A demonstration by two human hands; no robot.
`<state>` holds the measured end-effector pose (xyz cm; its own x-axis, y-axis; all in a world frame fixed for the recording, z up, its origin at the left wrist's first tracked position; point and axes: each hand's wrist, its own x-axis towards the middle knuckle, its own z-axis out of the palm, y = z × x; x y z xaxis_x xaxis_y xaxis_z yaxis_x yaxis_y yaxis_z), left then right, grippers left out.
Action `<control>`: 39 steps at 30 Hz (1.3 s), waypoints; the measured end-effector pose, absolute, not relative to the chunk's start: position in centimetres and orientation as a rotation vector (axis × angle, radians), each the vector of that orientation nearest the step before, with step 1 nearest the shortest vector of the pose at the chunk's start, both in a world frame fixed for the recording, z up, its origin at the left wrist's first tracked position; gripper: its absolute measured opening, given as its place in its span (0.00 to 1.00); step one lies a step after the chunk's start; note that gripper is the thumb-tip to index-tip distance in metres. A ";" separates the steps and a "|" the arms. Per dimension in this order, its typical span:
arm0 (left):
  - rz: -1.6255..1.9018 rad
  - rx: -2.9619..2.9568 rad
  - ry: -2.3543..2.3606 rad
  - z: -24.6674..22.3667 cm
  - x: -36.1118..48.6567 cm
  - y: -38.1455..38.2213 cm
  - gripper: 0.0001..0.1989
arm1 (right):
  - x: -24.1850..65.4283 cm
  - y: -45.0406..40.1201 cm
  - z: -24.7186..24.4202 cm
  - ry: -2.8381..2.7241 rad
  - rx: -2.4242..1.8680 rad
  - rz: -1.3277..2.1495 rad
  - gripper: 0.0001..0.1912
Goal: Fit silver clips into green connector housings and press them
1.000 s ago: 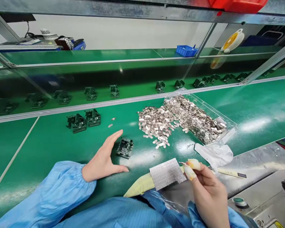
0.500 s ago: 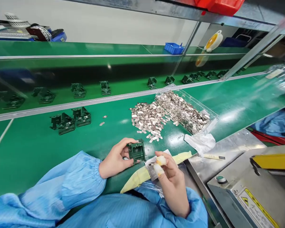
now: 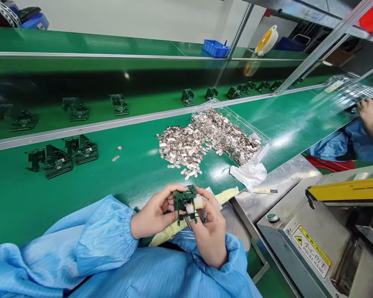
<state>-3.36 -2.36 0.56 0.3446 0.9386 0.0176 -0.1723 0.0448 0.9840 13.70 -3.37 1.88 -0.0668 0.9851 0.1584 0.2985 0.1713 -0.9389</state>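
Note:
A dark green frame-like part (image 3: 180, 201) is held up between both hands above the bench's front edge. My left hand (image 3: 155, 213) grips its left side with thumb and fingers. On its right side, my right hand (image 3: 209, 229) closes round it, white covers on the thumb and a fingertip. Whether a small piece sits between those fingertips is hidden. Behind the hands lies a heap of small silvery metal pieces (image 3: 182, 147), running into a clear tray (image 3: 262, 155) full of the same pieces. Under the right hand is a ridged grey strip (image 3: 216, 198) on yellow cloth (image 3: 164, 235).
Two green assemblies (image 3: 82, 150) stand at the left, with two loose metal pieces (image 3: 115, 158) beside them. A white glove (image 3: 250, 174) lies right of the heap. A grey machine (image 3: 286, 225) with a yellow bar stands at the right. Another person's hand (image 3: 369, 111) shows at far right.
My right hand has moved left and up to the green part and now holds its right side. The part has turned in my left hand. The view has shifted right, bringing another person's arm into sight.

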 end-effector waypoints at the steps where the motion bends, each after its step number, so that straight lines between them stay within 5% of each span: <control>1: 1.015 1.215 0.826 0.5 -3.4 -2.4 0.22 | 13.6 -3.4 1.9 -1.529 -1.278 0.951 0.07; 21: 1.072 1.351 0.957 0.7 -2.7 -3.2 0.15 | 12.6 -4.2 1.7 -1.474 -1.308 0.756 0.06; 39: 1.070 1.281 1.059 1.3 -2.1 -3.6 0.14 | 11.9 -3.7 2.7 -1.020 -1.263 1.245 0.08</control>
<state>-2.07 -3.63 1.29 0.1908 0.9816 -0.0028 -0.0136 0.0055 0.9999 11.94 -3.73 2.74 0.0979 0.9898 -0.1038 -0.0927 -0.0947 -0.9912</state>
